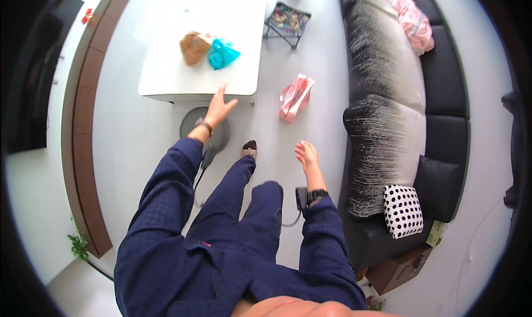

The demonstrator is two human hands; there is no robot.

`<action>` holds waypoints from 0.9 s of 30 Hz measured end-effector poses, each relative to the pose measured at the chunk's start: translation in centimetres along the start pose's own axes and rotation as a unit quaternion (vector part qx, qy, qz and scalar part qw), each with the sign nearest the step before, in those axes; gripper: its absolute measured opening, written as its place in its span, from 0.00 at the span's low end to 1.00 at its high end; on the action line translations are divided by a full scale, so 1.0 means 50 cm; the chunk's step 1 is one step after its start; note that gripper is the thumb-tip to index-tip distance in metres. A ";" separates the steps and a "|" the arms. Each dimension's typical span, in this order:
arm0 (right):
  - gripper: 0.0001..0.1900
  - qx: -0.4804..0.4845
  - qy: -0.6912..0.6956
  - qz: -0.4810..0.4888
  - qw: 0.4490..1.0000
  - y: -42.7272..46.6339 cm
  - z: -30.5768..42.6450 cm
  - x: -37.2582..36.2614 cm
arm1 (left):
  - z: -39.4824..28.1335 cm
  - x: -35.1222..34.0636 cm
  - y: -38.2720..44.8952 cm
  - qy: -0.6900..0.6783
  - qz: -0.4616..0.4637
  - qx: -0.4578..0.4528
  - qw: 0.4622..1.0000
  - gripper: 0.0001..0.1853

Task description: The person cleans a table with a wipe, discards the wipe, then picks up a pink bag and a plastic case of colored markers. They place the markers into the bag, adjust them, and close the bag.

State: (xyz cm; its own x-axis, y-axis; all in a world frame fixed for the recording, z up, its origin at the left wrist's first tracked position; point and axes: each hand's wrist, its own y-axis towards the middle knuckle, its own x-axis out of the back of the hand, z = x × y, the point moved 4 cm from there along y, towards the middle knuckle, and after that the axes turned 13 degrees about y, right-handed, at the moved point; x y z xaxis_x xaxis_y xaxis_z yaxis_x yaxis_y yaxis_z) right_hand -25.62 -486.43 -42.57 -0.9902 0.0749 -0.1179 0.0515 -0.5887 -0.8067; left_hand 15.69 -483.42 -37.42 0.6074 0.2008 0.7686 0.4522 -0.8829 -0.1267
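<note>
My left hand, fingers apart and holding nothing, reaches out just short of the near edge of the white table. On that table lie a brown bundle and a crumpled turquoise plastic bag, side by side. My right hand is held over the floor on the right with its fingers spread a little and nothing in it. Beyond it, a pink bag stands on the floor between table and sofa. Both wrists wear bands.
A black sofa with a grey-and-black cover runs along the right, bearing a dotted cushion and pink fabric. A folding stool stands right of the table. Below my left hand is a round grey object on the floor.
</note>
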 end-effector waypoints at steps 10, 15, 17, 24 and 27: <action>0.35 0.088 -0.339 -0.231 0.908 0.859 -0.099 -0.076 | 0.200 -0.255 0.499 0.334 -0.185 0.118 0.917 0.36; 0.23 0.014 -0.322 -0.242 0.915 0.972 -0.111 -0.060 | 0.198 -0.248 0.498 0.278 -0.287 -0.007 0.917 0.12; 0.18 0.048 -0.342 -0.243 0.906 0.955 -0.083 -0.037 | 0.184 -0.234 0.487 0.224 -0.258 -0.022 0.939 0.14; 0.20 0.106 -0.318 -0.203 0.920 0.645 0.037 0.051 | 0.014 -0.146 0.380 0.066 -0.136 0.010 0.988 0.15; 0.18 0.144 -0.278 -0.192 0.930 0.437 0.083 0.097 | -0.077 -0.083 0.326 0.027 -0.092 -0.010 0.995 0.19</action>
State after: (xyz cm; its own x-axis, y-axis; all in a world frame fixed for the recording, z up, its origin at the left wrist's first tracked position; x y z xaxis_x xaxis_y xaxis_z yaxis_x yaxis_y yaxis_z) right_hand -29.82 -502.29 -58.37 -0.8465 -0.0562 0.5294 -0.2777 -0.8018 -0.5291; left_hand 18.02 -500.26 -40.25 0.4796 0.3374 0.8100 0.5390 -0.8417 0.0314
